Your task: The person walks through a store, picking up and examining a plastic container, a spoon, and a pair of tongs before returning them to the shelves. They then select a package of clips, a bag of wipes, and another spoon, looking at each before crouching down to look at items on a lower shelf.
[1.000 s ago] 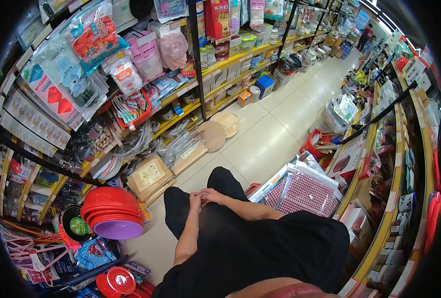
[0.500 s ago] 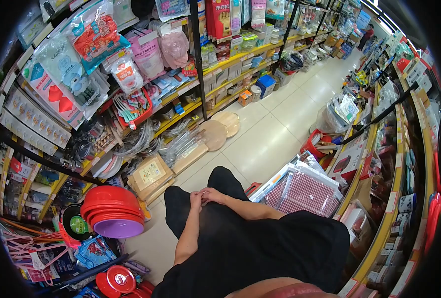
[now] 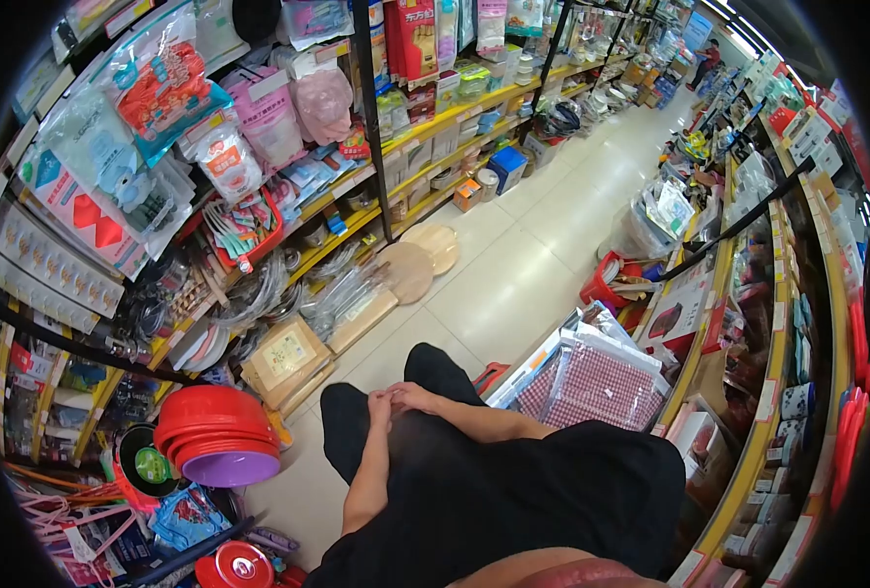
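Note:
My left hand (image 3: pixel 380 408) and my right hand (image 3: pixel 413 397) meet in front of my black-clothed knees. Their fingers are curled and touch one another at the tips, and no object shows between them. Both forearms rest along the dark cloth (image 3: pixel 513 480) over my lap. Closest to the hands on the left are wooden cutting boards (image 3: pixel 287 359) on the floor by the shelf. To the right lies a pile of clear-wrapped red-and-white checked cloths (image 3: pixel 606 384).
Red basins with a purple one (image 3: pixel 229 468) inside stand at lower left, near a dark pan (image 3: pixel 147 461). Packed shelves (image 3: pixel 455 137) line the left, and another shelf row (image 3: pixel 739 323) the right. A tiled aisle (image 3: pixel 513 255) runs between them toward a distant person (image 3: pixel 707 64).
The view has shifted slightly, so the shelves and basins sit a little further left and lower. My hands stay together at my knees.

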Available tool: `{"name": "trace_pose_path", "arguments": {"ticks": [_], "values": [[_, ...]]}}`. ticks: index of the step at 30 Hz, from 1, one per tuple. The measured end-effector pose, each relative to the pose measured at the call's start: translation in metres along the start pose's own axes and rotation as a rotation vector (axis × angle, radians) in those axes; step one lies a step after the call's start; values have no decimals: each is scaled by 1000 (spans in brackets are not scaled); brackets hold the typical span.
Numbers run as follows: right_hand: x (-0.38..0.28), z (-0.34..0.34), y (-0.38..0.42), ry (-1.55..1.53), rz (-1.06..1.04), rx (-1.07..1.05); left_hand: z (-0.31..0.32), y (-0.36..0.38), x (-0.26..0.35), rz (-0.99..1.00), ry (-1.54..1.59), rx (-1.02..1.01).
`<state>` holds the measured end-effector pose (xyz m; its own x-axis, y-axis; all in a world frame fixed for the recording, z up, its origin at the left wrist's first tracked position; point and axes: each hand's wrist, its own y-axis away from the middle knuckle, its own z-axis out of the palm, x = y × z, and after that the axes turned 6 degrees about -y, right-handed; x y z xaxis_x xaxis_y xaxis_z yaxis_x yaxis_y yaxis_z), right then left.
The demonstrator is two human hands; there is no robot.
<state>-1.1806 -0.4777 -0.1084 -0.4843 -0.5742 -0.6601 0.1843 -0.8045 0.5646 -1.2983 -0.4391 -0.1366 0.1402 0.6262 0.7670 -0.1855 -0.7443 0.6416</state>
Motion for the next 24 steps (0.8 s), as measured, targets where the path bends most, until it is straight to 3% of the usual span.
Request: {"name": "trace_pose_path", "arguments": {"ticks": [4,9,11,15,19,24], "values": [[0,-1,-9,118,32,64,-12,-36,-44,62,-130,11],[8,-14,-34,136,11,23,-5,-48,-29,23,-78,-31],[-10,-12,-36,125,96,39,-2,-56,-23,-5,-43,-69],[-35,-12,-50,196,110,58,-5,-84,-4,30,-274,-153],[-76,-14,-76,427,70,-8,-6,-85,72,-32,-217,-252],[-147,17,-76,442,87,101,-16,-95,154,0,-186,-380]]}}
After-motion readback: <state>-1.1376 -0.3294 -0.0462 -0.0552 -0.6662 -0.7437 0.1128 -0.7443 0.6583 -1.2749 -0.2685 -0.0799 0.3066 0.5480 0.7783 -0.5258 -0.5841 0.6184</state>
